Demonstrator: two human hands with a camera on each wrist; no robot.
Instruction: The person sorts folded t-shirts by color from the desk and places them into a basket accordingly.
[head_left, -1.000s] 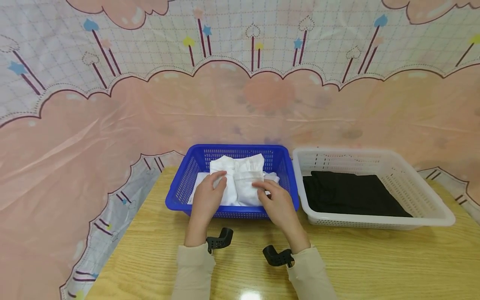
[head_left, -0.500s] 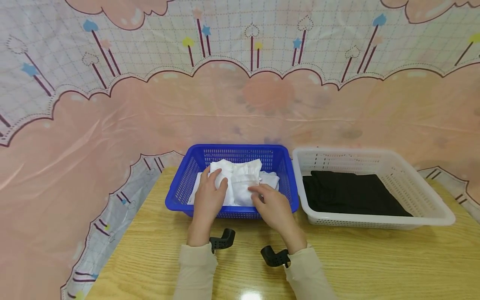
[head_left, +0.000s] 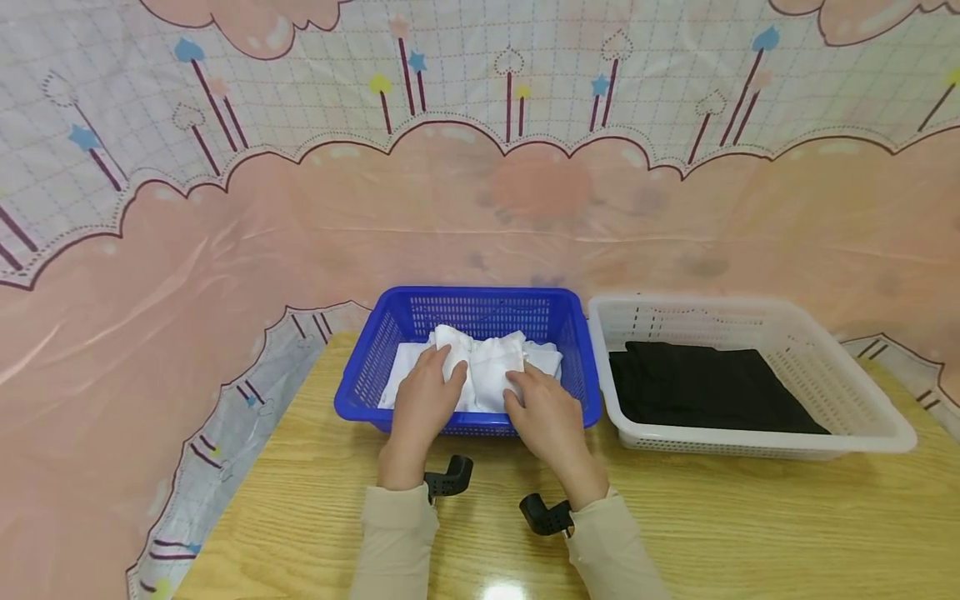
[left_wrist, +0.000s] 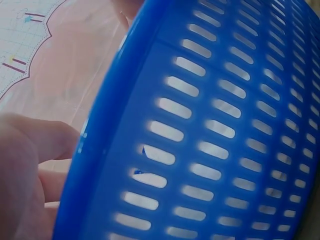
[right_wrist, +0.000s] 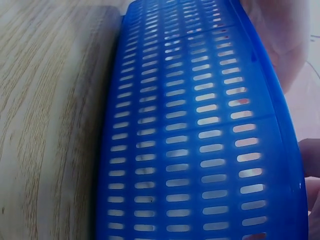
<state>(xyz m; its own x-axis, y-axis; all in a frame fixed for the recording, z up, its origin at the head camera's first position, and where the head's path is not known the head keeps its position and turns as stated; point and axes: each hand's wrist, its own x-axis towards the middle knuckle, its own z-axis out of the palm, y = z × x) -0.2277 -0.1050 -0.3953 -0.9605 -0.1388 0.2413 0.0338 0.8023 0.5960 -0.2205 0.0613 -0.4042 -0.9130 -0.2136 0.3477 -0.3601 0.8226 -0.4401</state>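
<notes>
A white folded garment (head_left: 491,367) lies bunched on other white cloth (head_left: 405,364) inside the blue plastic basket (head_left: 480,297). Its upper edge stands up in two soft folds. My left hand (head_left: 426,396) reaches over the basket's front rim and rests at the garment's left part, thumb and fingers apart. At the right part, my right hand (head_left: 547,408) touches the cloth with relaxed fingers. Both wrist views mostly show the basket's slotted outer wall (left_wrist: 200,120), with parts of the hands beyond the rim. The fingertips' contact with the cloth is partly hidden.
To the right stands a white plastic basket (head_left: 750,437) with folded black cloth (head_left: 712,387) in it. Both baskets are side by side on a wooden table (head_left: 712,525). A patterned pink curtain (head_left: 450,208) hangs behind.
The garment's raised upper edge has sunk and bunched into narrower folds. My left hand lifted its fingers away and came back to the cloth; my right hand shifted along the garment's right side.
</notes>
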